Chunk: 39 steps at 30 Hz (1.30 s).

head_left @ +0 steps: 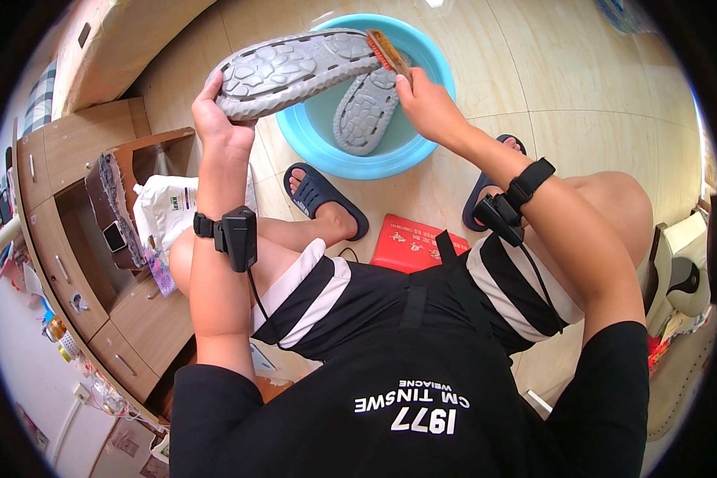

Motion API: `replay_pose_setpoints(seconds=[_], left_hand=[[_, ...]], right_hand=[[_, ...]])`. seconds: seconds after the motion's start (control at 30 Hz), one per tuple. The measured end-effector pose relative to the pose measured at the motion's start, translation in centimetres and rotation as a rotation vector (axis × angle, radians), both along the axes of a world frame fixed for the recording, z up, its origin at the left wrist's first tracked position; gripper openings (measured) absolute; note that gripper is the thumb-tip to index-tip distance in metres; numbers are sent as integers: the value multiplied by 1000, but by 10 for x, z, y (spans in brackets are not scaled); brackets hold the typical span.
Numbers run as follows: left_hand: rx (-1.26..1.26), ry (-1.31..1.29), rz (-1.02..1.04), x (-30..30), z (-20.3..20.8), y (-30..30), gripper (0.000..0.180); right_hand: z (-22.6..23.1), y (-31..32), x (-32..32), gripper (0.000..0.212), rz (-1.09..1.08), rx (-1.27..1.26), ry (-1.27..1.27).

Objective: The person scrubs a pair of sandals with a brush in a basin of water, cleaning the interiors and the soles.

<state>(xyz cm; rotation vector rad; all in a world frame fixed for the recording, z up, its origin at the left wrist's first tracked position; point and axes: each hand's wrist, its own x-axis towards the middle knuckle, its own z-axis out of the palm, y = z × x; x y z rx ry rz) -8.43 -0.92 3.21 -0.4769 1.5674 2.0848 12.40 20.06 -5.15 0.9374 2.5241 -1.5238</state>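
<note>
My left hand (225, 119) grips one end of a grey slipper (295, 72), its patterned sole facing up, raised over the left rim of the basin. My right hand (429, 107) is closed on a wooden brush (398, 60). The brush's orange bristles touch the slipper's far right end. Below them stands a round light-blue basin (444, 88) with water in it. A second grey slipper (364, 119) lies in the basin, its upper end partly hidden by the brush and the raised slipper.
My feet wear dark slides (327, 199) close to the basin. Between my legs lies a flat red packet (406, 243). To the left are a wooden cabinet (64, 231) with drawers and a white bag (163, 209). A pale chair (685, 279) stands at the right.
</note>
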Motion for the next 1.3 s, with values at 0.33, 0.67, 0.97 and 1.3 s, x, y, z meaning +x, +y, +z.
replay_pose_setpoints(seconds=[0.33, 0.67, 0.97, 1.3], left_hand=[[-38, -131, 80, 13, -6, 3, 39], [44, -128, 15, 15, 1, 6, 48], [7, -124, 67, 18, -11, 4, 41], [40, -3, 34, 21, -8, 12, 42]], right_hand=[[34, -31, -3, 42, 166, 88, 196], [2, 8, -5, 50, -19, 76, -14], [25, -28, -7, 42, 173, 62, 177], [23, -7, -10, 49, 104, 89, 115]])
